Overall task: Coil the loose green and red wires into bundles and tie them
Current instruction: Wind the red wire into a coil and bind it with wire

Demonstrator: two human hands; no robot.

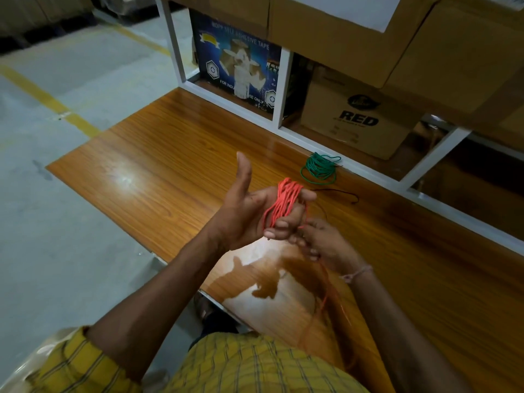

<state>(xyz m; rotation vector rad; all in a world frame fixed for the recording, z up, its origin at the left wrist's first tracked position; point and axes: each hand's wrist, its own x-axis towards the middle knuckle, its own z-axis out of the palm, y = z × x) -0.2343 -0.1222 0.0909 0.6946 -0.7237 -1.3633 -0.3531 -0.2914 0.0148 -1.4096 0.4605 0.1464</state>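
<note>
Red wire [280,202] is wound in many turns around the four fingers of my left hand [249,214], thumb standing up clear at about twelve o'clock, so the loops' long axis runs from roughly one o'clock near the fingertips down to seven o'clock at the heel of the palm. My left fingers are curled loosely inside the loops, keeping the coil from sliding off. My right hand [320,242] sits just beside it at about four o'clock, touching the underside of the coil, its fingers pinched on the free strand; the exact pinch is partly hidden behind my left fingers. From there the loose red tail [326,290] drops toward six o'clock over the wooden table [158,165] and off its near edge. I judge that tail has more turns to give, and the right hand, being nearer, must carry it up and over the coil across its long axis. The green bundle [319,168] lies already coiled on the table, well apart at one o'clock, with a thin dark strand [340,192] near it, perhaps a tie.
</note>
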